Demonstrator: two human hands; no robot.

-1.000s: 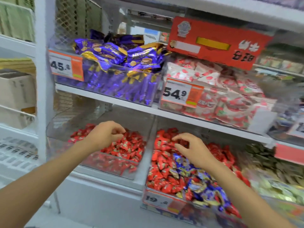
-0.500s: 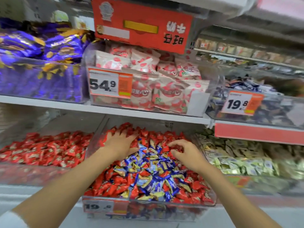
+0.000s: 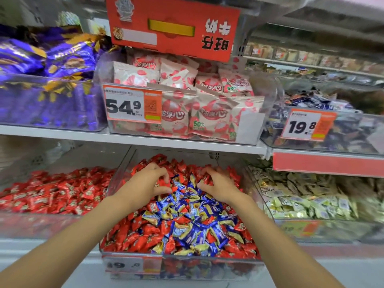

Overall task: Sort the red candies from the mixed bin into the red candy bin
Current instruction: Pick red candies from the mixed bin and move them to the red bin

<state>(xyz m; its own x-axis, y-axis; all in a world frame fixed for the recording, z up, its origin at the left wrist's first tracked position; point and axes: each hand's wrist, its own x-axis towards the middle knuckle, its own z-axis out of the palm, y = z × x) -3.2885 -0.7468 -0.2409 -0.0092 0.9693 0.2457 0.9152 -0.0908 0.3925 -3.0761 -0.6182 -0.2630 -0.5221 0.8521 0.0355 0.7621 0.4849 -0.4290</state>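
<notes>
Head view: A person is reaching both bare forearms into a clear plastic mixed bin (image 3: 207, 269) that is sitting on the lower tier of a shop display. The left hand (image 3: 145, 181) is digging into the back of the heap, with thumb and curled fingers closing round a few of the small red foil-wrapped candies (image 3: 133, 235). The right hand (image 3: 221, 187) is working just beside it, with its fingers hooking down among red wrappers. Whether it is actually gripping any cannot be told.

Blue-and-gold wrapped candies (image 3: 193, 221) are crowding the middle of the bin, between and in front of the two hands, and red ones are lying all round them. The clear plastic red candy bin (image 3: 41, 225) is standing immediately to the left and is holding a layer of red pieces only. To the right, a clear bin of pale gold-and-white sweets (image 3: 301, 200) is sitting alongside.

On the white shelf (image 3: 145, 140) above, pink-and-white fruit-print pouches (image 3: 207, 113) are leaning behind a white-and-orange price tag reading 54.9 (image 3: 133, 107). Purple-and-gold packets (image 3: 52, 59) are filling the bin to their left. A second tag reading 19.8 (image 3: 307, 125) is showing at right. A red cardboard sign (image 3: 172, 28) is hanging overhead.
</notes>
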